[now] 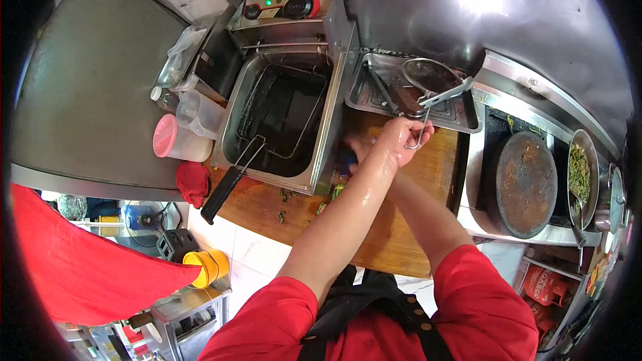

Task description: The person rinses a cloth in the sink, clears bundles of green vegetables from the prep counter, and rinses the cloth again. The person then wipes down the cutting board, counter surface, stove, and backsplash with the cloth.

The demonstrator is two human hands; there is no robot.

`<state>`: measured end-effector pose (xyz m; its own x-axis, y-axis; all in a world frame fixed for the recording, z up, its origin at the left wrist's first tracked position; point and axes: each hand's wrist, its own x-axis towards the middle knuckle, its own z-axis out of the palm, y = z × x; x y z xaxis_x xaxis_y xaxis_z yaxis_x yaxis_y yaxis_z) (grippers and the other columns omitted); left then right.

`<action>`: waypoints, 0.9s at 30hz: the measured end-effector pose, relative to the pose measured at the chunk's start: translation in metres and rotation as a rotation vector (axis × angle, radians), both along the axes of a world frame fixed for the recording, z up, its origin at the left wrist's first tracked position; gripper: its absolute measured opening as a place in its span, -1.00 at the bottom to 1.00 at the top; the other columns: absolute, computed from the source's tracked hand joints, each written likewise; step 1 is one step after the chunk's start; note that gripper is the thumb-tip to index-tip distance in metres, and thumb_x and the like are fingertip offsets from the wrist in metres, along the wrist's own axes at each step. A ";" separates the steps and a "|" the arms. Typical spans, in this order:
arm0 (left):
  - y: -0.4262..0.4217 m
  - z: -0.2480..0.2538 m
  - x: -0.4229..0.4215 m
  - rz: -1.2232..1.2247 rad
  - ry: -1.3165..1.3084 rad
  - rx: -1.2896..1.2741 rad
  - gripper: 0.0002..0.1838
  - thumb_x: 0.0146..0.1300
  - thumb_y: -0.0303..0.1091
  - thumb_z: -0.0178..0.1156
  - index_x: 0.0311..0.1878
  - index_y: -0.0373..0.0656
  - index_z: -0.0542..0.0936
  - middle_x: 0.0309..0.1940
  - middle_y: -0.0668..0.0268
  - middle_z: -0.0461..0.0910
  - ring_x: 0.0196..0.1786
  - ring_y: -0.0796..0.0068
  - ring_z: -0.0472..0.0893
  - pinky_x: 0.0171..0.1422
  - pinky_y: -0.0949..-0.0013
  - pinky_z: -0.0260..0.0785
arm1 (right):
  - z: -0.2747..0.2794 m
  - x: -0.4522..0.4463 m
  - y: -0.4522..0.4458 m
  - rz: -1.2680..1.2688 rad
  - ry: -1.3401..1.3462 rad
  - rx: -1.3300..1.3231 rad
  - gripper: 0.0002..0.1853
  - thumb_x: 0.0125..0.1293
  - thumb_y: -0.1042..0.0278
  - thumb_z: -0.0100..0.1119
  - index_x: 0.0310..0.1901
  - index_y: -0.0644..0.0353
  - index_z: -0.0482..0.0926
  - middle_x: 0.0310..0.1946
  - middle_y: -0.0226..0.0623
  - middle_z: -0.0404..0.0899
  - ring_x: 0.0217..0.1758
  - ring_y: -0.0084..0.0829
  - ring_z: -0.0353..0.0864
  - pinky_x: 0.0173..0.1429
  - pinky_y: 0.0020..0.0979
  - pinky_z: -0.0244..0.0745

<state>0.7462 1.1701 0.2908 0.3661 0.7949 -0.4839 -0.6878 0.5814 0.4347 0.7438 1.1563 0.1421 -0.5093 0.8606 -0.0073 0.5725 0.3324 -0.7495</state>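
My left arm reaches across to the right, over my right forearm. My left hand (406, 139) is closed around a thin bent metal handle (425, 126) at the front edge of a metal tray (471, 117). Just beyond it, a round mesh strainer (431, 75) and a dark-handled utensil (404, 100) rest on the tray; I cannot tell which the handle belongs to. My right hand (360, 150) is blurred and partly hidden beneath my left forearm, low beside the fryer. Near its fingers is something dark blue (346, 162), too smeared to name.
The deep fryer (326, 154), holding a wire basket (294, 155) in dark oil, stands left on the wooden counter (391, 227). Plastic containers (200, 115) sit beside it. Rightward are a stove with a round dark lid (527, 184) and a pan of green vegetables (579, 174).
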 end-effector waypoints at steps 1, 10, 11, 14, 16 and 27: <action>0.001 -0.001 0.000 -0.002 -0.012 0.002 -0.82 0.13 -0.60 -0.02 -0.19 -0.41 0.46 -0.27 0.13 0.55 -0.20 0.34 0.57 -0.12 0.44 0.46 | -0.010 0.001 -0.010 0.045 0.128 -0.051 -0.42 -0.03 0.29 0.19 0.12 0.14 0.37 0.07 -0.07 0.44 0.19 -0.08 0.34 0.27 -0.21 0.23; -0.004 -0.009 -0.002 -0.028 0.040 0.008 -0.77 0.13 -0.58 -0.01 -0.12 -0.39 0.44 -0.25 0.16 0.55 -0.21 0.36 0.57 -0.15 0.45 0.45 | 0.103 0.053 -0.102 0.305 0.522 -0.107 -0.65 0.06 0.33 0.24 -0.08 0.18 0.51 -0.05 -0.14 0.51 0.03 -0.18 0.46 0.16 -0.19 0.28; -0.002 -0.009 -0.002 -0.037 0.047 -0.017 -0.77 0.13 -0.58 -0.01 -0.12 -0.39 0.44 -0.25 0.16 0.55 -0.22 0.36 0.57 -0.17 0.46 0.46 | 0.110 0.075 -0.102 0.260 0.352 -0.064 -0.62 -0.04 0.40 0.24 -0.10 0.20 0.51 -0.11 -0.09 0.52 -0.01 -0.11 0.47 0.11 -0.15 0.30; -0.002 -0.008 -0.003 -0.062 0.090 0.018 -0.79 0.14 -0.58 0.00 -0.14 -0.38 0.46 -0.27 0.17 0.56 -0.23 0.39 0.58 -0.20 0.47 0.47 | 0.117 0.136 -0.079 0.011 0.131 0.212 -0.54 -0.29 0.59 0.10 -0.17 0.25 0.51 -0.20 -0.03 0.53 -0.10 0.02 0.47 -0.01 -0.09 0.35; -0.001 -0.007 -0.003 -0.068 0.111 0.007 -0.80 0.14 -0.57 0.00 -0.15 -0.37 0.46 -0.26 0.18 0.56 -0.24 0.40 0.58 -0.20 0.47 0.47 | 0.104 0.163 -0.054 -0.279 -0.061 0.404 -0.53 -0.26 0.53 0.12 -0.14 0.16 0.53 -0.01 -0.04 0.46 0.10 0.05 0.34 0.11 -0.06 0.27; -0.001 -0.003 -0.006 -0.092 0.162 0.014 -0.78 0.16 -0.56 -0.02 -0.12 -0.38 0.45 -0.23 0.15 0.55 -0.21 0.39 0.57 -0.17 0.47 0.46 | 0.069 0.061 -0.132 -0.167 -0.064 0.393 -0.58 -0.19 0.46 0.19 -0.15 0.00 0.60 -0.09 -0.28 0.57 0.07 -0.09 0.41 0.14 -0.05 0.24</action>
<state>0.7401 1.1692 0.2878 0.3558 0.7689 -0.5312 -0.5526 0.6315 0.5440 0.8047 1.0238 0.2115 -0.3723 0.8746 0.3105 0.6837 0.4847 -0.5456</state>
